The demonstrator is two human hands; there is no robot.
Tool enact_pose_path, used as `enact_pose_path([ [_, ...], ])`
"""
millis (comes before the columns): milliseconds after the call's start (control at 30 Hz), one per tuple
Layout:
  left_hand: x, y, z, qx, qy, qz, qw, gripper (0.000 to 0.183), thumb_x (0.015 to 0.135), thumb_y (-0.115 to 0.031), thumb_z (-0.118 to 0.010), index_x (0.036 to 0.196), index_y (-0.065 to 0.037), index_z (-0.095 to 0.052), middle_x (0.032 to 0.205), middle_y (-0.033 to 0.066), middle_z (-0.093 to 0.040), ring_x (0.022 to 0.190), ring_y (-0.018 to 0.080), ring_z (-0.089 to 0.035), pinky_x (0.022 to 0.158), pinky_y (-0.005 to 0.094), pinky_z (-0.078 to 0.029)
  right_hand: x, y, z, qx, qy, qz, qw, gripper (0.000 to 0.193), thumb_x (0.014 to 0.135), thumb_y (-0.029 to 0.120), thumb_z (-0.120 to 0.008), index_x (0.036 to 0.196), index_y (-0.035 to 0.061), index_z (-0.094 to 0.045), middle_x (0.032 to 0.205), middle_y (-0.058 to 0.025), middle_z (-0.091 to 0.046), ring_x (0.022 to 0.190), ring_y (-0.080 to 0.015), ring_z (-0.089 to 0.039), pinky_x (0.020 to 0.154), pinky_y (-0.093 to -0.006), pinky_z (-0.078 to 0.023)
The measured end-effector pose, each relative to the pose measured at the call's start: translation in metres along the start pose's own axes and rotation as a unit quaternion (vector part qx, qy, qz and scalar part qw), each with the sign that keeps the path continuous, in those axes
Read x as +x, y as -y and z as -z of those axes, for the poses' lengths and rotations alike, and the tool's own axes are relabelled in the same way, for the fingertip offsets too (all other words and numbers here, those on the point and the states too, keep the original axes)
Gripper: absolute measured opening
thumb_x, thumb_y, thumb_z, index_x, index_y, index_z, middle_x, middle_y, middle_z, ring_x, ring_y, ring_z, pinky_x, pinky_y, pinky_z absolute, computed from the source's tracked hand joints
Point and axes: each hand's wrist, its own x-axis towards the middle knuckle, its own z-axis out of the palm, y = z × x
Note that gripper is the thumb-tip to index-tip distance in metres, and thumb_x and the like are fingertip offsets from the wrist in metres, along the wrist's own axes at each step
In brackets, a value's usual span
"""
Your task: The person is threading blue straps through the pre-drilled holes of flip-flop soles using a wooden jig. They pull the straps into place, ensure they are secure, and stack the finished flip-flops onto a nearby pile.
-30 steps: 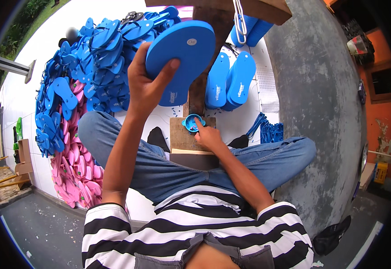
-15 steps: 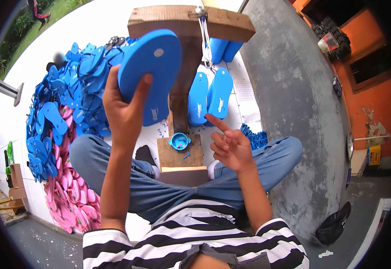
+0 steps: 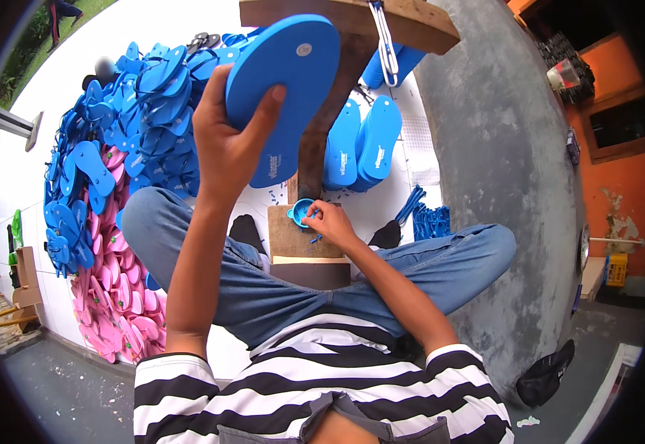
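My left hand holds up a blue flip-flop sole, thumb on its near face and the other fingers behind it. Beneath it, my right hand reaches into a small blue bowl with its fingertips drawn together; anything between them is too small to make out. The bowl rests on a wooden board between my legs, with small blue bits beside it. Just beyond stand two stacks of blue soles, a left stack and a right stack.
A wooden beam on a post crosses ahead, with white cord hanging from it. Blue flip-flops and pink flip-flops are heaped at left. Blue straps lie by my right knee. A grey surface runs along the right.
My right hand has moved from beside the sole stacks down and left into the bowl, its pointing finger now drawn in. The left hand still holds the sole. The view has shifted slightly.
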Motion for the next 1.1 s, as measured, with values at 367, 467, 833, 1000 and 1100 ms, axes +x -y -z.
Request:
enact_pose_path([
  [367,0.002,0.007,0.000,0.022,-0.001,0.015,1.000,0.027,0.090,-0.019,-0.073,0.105,-0.002,-0.058,0.085,0.0040,-0.066,0.073,0.0076,-0.064,0.061,0.0205,-0.051,-0.011,-0.019,-0.019,-0.255,-0.001,0.047,0.966,0.052,0.085,0.026,-0.063,0.134,0.0156,-0.053,0.079,-0.0181,-0.069,0.076,-0.0389,-0.067,0.068,-0.0509,-0.051],
  [467,0.002,0.007,0.001,0.032,-0.010,0.018,0.999,0.026,0.090,-0.018,-0.073,0.105,-0.002,-0.058,0.086,0.0032,-0.065,0.074,0.0070,-0.063,0.063,0.0204,-0.050,-0.012,0.002,-0.006,-0.107,-0.006,0.056,0.993,0.051,0.086,0.024,-0.060,0.136,0.0126,-0.051,0.082,-0.0173,-0.069,0.077,-0.0353,-0.068,0.067,-0.0464,-0.051],
  [833,0.000,-0.004,0.018,0.062,-0.056,-0.008,0.996,0.023,0.090,-0.013,-0.073,0.105,-0.003,-0.058,0.088,-0.0001,-0.061,0.079,0.0047,-0.055,0.069,0.0197,-0.045,-0.086,0.156,0.176,0.667,0.176,0.153,0.708,0.057,0.091,0.020,-0.048,0.143,-0.0025,-0.040,0.067,-0.0022,-0.048,0.056,-0.0082,-0.042,0.049,-0.0209,-0.033],
  [1000,0.003,-0.002,0.007,0.014,-0.052,-0.004,0.999,0.023,0.091,-0.013,-0.072,0.104,-0.003,-0.057,0.087,-0.0003,-0.061,0.078,0.0044,-0.055,0.068,0.0198,-0.045,-0.077,0.203,0.213,0.324,-0.027,0.322,0.889,0.053,0.089,0.013,-0.050,0.142,0.0050,-0.047,0.070,-0.0016,-0.054,0.056,-0.0072,-0.047,0.051,-0.0217,-0.037],
  [1100,0.004,-0.003,0.007,0.019,-0.048,0.008,0.999,0.023,0.090,-0.013,-0.072,0.105,-0.003,-0.057,0.086,0.0002,-0.061,0.079,0.0046,-0.055,0.068,0.0201,-0.046,-0.055,0.220,0.219,0.035,-0.198,0.353,0.914,0.055,0.088,0.006,-0.054,0.142,0.0112,-0.049,0.071,-0.0021,-0.058,0.054,-0.0076,-0.048,0.051,-0.0245,-0.041],
])
